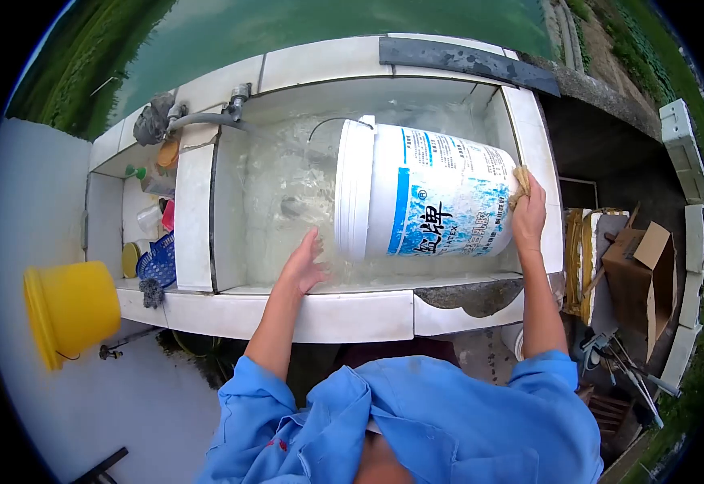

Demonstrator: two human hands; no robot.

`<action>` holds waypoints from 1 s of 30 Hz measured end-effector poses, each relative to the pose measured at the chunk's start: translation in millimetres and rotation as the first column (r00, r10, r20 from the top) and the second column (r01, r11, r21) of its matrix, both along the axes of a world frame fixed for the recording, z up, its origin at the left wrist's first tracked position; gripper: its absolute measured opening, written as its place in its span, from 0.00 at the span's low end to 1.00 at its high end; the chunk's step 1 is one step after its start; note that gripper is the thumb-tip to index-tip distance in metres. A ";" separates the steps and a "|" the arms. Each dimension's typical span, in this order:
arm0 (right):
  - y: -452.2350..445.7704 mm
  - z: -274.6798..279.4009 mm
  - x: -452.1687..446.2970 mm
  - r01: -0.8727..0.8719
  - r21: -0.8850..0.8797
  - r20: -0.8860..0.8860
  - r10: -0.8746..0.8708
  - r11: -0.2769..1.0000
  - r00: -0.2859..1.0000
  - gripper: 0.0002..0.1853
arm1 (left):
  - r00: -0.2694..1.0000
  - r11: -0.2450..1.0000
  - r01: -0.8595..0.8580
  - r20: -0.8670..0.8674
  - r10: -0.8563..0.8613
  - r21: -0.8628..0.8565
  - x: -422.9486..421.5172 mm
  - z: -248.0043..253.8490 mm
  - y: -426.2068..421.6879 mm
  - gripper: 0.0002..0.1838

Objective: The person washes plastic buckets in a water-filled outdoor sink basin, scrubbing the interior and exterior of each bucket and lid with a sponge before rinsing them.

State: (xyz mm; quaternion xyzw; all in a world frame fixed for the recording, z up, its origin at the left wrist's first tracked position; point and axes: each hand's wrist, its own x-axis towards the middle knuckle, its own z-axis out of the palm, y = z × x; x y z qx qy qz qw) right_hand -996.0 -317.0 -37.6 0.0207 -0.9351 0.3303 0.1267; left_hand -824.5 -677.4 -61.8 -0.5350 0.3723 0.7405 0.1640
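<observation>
A white plastic bucket (433, 194) with blue and black print lies on its side in a tiled basin of water (283, 206), its rim to the left and its base to the right. My right hand (530, 216) is closed on a tan cloth (520, 185), pressed against the base end of the bucket. Just left of the rim, my left hand (304, 263) is held over the water with its fingers apart and nothing in them. The bucket's thin wire handle (326, 123) arches out above the water. I cannot see into the bucket's mouth.
A grey hose (207, 118) runs from a tap into the basin. On the left, a side compartment holds a blue plastic basket (158, 261) and small containers; a yellow bucket (74, 306) stands beyond. A dark slab (465, 61) lies on the far rim. Right is a cardboard box (638, 270).
</observation>
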 end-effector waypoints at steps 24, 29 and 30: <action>-5.6 -16.1 -22.9 0.023 -0.379 0.276 0.089 0.925 0.957 0.26 | 0.904 0.863 -0.333 -0.129 0.406 0.380 -14.6 54.5 32.9 0.23; -1.3 -15.1 -14.2 0.049 -0.393 0.277 0.067 0.918 0.959 0.26 | 0.901 0.881 -0.334 -0.160 0.403 0.334 -15.4 60.2 36.5 0.25; 1.4 -15.1 -9.2 0.044 -0.368 0.287 0.069 0.929 0.955 0.26 | 0.898 0.885 -0.352 -0.155 0.411 0.305 -15.4 64.9 37.9 0.25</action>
